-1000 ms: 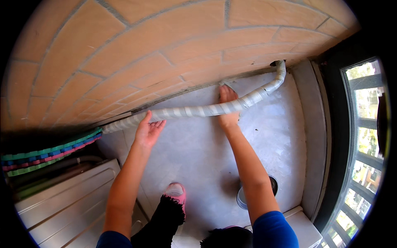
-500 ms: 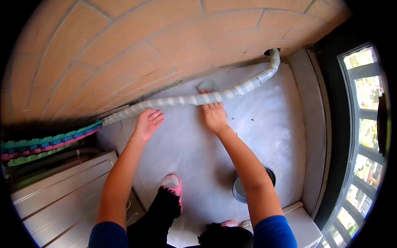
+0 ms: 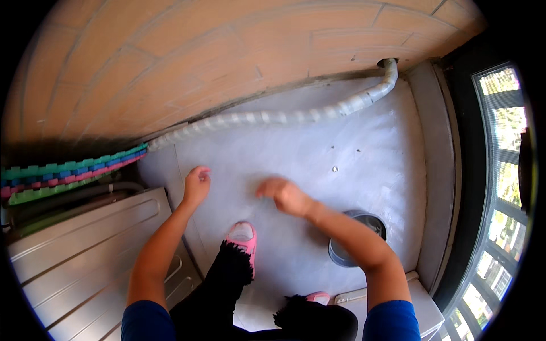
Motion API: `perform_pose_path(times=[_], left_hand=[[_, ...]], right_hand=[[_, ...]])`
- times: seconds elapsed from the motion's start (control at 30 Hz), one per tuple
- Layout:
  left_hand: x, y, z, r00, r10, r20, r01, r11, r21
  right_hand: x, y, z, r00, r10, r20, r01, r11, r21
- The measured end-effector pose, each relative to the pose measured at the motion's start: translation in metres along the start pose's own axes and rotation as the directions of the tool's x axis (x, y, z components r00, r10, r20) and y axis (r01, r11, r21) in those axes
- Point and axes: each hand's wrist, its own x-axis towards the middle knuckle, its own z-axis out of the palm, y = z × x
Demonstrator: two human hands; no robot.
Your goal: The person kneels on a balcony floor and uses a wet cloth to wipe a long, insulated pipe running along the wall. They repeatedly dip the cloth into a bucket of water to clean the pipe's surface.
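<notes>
My left hand (image 3: 197,185) is over the floor on the left, its fingers curled in and nothing visible in them. My right hand (image 3: 286,195) is above the middle of the floor, short of the pipe. Its fingers are bent inward and smeared by motion; whatever they hold is hidden. Beyond both hands a pale wrapped pipe (image 3: 242,119) runs along the foot of the wall, out of a hole at the far right. Below my right forearm stands a round grey bucket (image 3: 340,255), partly covered by the arm.
A tan tiled wall (image 3: 187,62) rises at the back. Coloured foam mats (image 3: 74,171) and a ridged whitish panel (image 3: 91,238) are on the left. A barred window door (image 3: 503,153) stands at the right, above a low ledge (image 3: 435,131). Small specks (image 3: 334,169) lie on the grey floor.
My right hand has drawn back from the pipe toward me, and its fingers have curled. The greyish flat piece beyond the pipe is gone from there. My left hand has pulled back and closed.
</notes>
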Motion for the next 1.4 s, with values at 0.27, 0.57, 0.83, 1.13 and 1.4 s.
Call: perform_pose_path(times=[0.27, 0.57, 0.83, 1.13, 1.4], left_hand=[[-0.009, 0.078, 0.033, 0.898, 0.439, -0.010, -0.436, 0.894, 0.104], [0.007, 0.103, 0.087, 0.962, 0.273, 0.018, -0.269, 0.935, 0.230], [0.042, -0.028, -0.001, 0.952, 0.042, -0.303, 0.062, 0.943, 0.326], [-0.015, 0.140, 0.182, 0.789, 0.604, 0.113, -0.586, 0.795, -0.158], [-0.062, 0.210, 0.154, 0.870, 0.303, 0.388, -0.225, 0.946, -0.234]], right_hand=[[0.044, -0.021, -0.052, 0.828, 0.053, -0.558, -0.172, 0.971, -0.163], [-0.026, -0.081, -0.081, 0.643, 0.675, -0.363, -0.417, 0.705, 0.573], [-0.085, -0.126, -0.095, 0.554, 0.797, -0.242, -0.512, 0.555, 0.656], [-0.103, -0.155, -0.075, 0.574, 0.797, -0.187, -0.497, 0.521, 0.694], [-0.110, -0.216, -0.090, 0.612, 0.759, -0.224, -0.485, 0.583, 0.651]])
